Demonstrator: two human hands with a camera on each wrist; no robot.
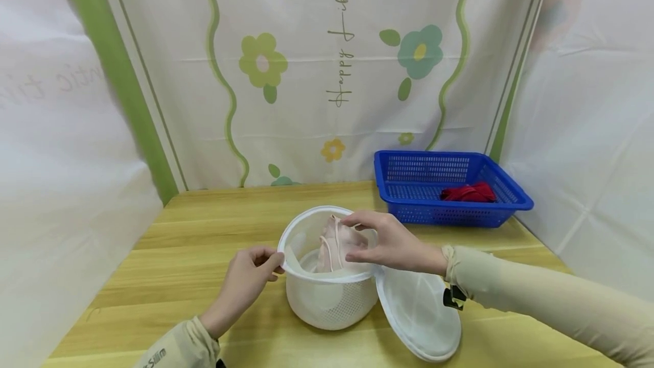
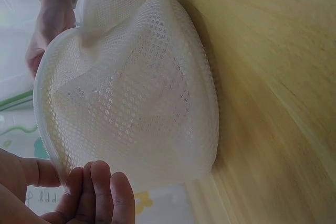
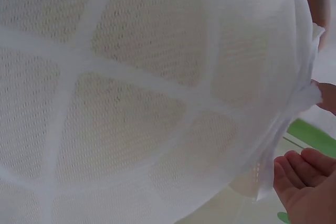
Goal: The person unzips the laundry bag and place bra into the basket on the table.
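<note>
A white mesh laundry bag stands upright on the table with its round mouth open. At the left of its rim my left hand pinches the edge between thumb and fingers; the left wrist view also shows this hand at the rim. Inside the bag a pale pink folded garment with light edging leans up toward the mouth. My right hand is over the right side of the mouth, thumb and fingers spread apart beside the garment. The bag's round mesh lid hangs folded back at the right, filling the right wrist view.
A blue plastic basket stands at the back right of the wooden table, with a dark red cloth item in it. Behind the table hangs a white curtain printed with flowers.
</note>
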